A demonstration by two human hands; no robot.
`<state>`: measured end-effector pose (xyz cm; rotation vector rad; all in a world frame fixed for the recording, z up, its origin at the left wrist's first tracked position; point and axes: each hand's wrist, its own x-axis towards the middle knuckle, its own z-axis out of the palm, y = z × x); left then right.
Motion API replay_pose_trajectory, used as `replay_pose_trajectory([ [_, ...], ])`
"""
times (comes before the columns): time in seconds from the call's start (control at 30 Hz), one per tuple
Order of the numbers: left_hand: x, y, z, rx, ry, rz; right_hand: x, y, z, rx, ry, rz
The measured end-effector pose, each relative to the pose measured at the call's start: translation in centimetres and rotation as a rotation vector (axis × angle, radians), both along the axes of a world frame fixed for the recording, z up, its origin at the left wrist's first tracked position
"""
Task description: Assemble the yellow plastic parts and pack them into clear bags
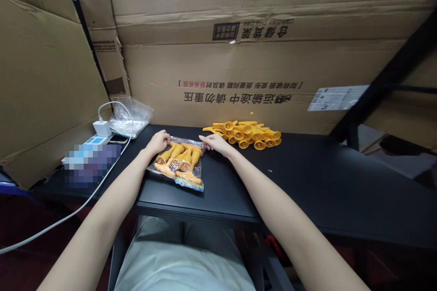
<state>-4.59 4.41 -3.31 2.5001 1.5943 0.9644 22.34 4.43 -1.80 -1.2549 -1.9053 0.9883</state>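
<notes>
A clear plastic bag [154, 167] lies on the black table in front of me, with several yellow-orange horn-shaped plastic pieces [186, 159] inside. A colourful strip runs along the bag's near edge. At the far left corner my left hand [158, 142] pinches the plastic between thumb and fingers. My right hand [215, 142] has its fingers closed on the far right corner of the same bag. Just beyond my right hand sits a pile of similar yellow horn-shaped pieces [247, 132], many with their wide cup ends facing me.
On the left, a white charger [101, 128] sits in a power strip [97, 139], its white cable [85, 209] trailing over the table edge. Crumpled clear bags [131, 116] lie behind a phone [118, 139]. Cardboard [218, 63] walls the back; a black metal post [382, 72] slants at right.
</notes>
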Motion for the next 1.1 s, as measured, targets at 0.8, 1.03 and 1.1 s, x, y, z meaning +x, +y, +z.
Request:
replay_pose_trajectory([
  [0.8, 3.5, -2.1, 1.5, 0.292, 0.01, -0.113, 0.5, -1.1, 1.2, -0.262, 0.108, 0.207],
  [1.03, 3.6, -2.4, 1.7, 0.346, -0.023, -0.111, -1.3, -2.6, 1.5, -0.39, 0.264, 0.209],
  [1.1, 3.5, -2.4, 1.8, 0.355, -0.031, -0.104, -1.9, -3.0, 1.5, -0.449, 0.334, 0.227],
])
